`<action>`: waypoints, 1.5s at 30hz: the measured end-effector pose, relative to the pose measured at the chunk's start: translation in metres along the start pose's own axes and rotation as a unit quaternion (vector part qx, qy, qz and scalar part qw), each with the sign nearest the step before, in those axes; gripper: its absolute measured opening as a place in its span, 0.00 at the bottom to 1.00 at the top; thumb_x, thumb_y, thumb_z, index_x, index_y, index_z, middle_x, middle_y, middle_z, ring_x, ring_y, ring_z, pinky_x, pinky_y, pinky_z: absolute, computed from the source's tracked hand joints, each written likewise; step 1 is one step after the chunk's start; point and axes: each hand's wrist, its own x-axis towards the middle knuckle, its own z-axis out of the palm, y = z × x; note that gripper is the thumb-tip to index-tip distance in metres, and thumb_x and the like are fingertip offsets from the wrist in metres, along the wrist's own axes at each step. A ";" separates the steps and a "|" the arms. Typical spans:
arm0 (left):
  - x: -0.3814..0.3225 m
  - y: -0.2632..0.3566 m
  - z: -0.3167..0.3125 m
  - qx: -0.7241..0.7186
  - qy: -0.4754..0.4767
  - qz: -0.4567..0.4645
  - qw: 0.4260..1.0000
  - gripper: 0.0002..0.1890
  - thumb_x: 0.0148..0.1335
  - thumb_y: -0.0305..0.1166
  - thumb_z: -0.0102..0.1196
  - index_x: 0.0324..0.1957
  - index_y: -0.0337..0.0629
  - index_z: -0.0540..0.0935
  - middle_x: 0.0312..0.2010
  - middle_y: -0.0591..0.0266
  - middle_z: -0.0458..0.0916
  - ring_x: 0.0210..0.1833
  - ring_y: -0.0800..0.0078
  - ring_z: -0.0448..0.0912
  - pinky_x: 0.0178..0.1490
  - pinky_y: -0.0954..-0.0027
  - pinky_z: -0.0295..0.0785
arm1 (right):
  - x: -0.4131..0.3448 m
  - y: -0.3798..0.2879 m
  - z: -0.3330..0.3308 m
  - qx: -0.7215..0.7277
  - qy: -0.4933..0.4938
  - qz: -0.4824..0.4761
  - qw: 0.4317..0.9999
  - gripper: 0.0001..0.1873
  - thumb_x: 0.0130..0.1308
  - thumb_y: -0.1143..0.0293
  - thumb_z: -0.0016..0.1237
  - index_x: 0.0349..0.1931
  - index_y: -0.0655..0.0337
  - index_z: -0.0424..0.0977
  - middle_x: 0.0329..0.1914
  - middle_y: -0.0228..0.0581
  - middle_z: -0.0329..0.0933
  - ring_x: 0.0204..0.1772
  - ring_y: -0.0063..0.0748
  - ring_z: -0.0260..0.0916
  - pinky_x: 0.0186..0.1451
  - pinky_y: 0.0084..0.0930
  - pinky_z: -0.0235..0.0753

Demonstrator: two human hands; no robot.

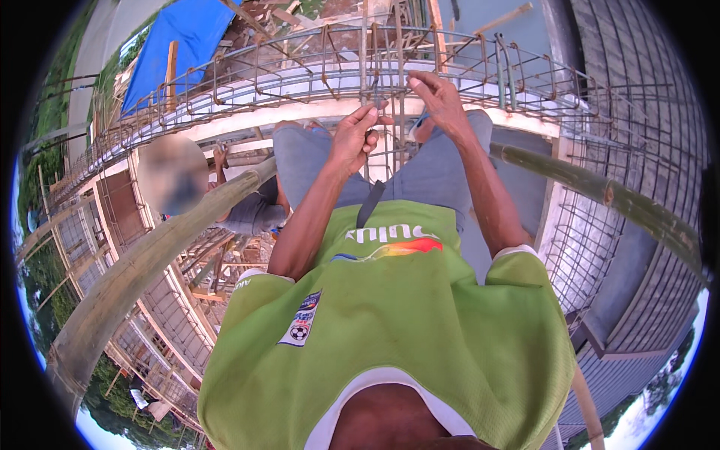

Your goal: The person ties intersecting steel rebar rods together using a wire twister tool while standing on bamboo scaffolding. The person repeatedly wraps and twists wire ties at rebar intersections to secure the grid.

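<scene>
My left hand (355,138) is closed around a slim dark metal tool (376,84), partly hidden by the fingers; its exact kind is unclear. Just in front stand upright rebars (400,62), which cross a horizontal cage of rebar and stirrups (323,79). On the other side of the uprights, my right hand (440,106) has its thumb and index fingertip close together near the right-hand bar. Whether it pinches a thin wire is too small to tell. A dark strap (371,203) hangs at my waist, between my forearms.
Bamboo poles (163,247) (607,191) flank me on both sides. At the left, below, another person (256,211) is beside the timber framing. A blue tarp (174,50) and scrap wood (287,17) lie beyond the cage. Rebar mesh (647,112) covers the right side.
</scene>
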 end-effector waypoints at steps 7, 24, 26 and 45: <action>0.003 -0.006 -0.002 0.020 0.006 -0.005 1.000 0.17 0.70 0.33 0.52 0.59 0.43 0.75 0.46 0.56 0.82 0.25 0.86 0.76 0.25 0.86 0.71 | -0.007 -0.010 0.050 0.289 -0.101 0.148 0.940 0.09 0.69 0.69 0.51 0.38 0.67 0.75 0.34 0.41 0.80 0.35 0.23 0.79 0.37 0.21 0.81; 0.010 0.004 -0.016 0.562 -0.035 0.155 0.812 0.12 0.65 0.32 0.54 0.27 0.36 0.82 0.14 0.65 0.76 0.16 0.79 0.73 0.22 0.71 0.67 | -0.021 -0.004 -0.006 0.091 -0.249 0.144 0.954 0.08 0.70 0.69 0.47 0.34 0.64 0.72 0.16 0.30 0.70 0.18 0.14 0.60 0.18 0.19 0.55; 0.016 0.026 -0.039 0.520 0.000 0.121 0.845 0.10 0.65 0.29 0.55 0.28 0.35 0.81 0.16 0.67 0.74 0.19 0.83 0.70 0.25 0.73 0.66 | -0.021 -0.008 -0.035 0.047 -0.279 0.145 0.948 0.08 0.70 0.69 0.47 0.36 0.64 0.73 0.16 0.28 0.69 0.17 0.13 0.59 0.17 0.18 0.54; 0.000 0.078 -0.056 0.637 -0.124 0.116 0.752 0.13 0.67 0.34 0.55 0.31 0.33 0.80 0.18 0.63 0.71 0.22 0.78 0.71 0.27 0.65 0.66 | -0.034 -0.026 -0.070 0.066 -0.286 0.160 0.942 0.07 0.66 0.70 0.53 0.35 0.65 0.79 0.13 0.25 0.64 0.15 0.13 0.54 0.18 0.18 0.51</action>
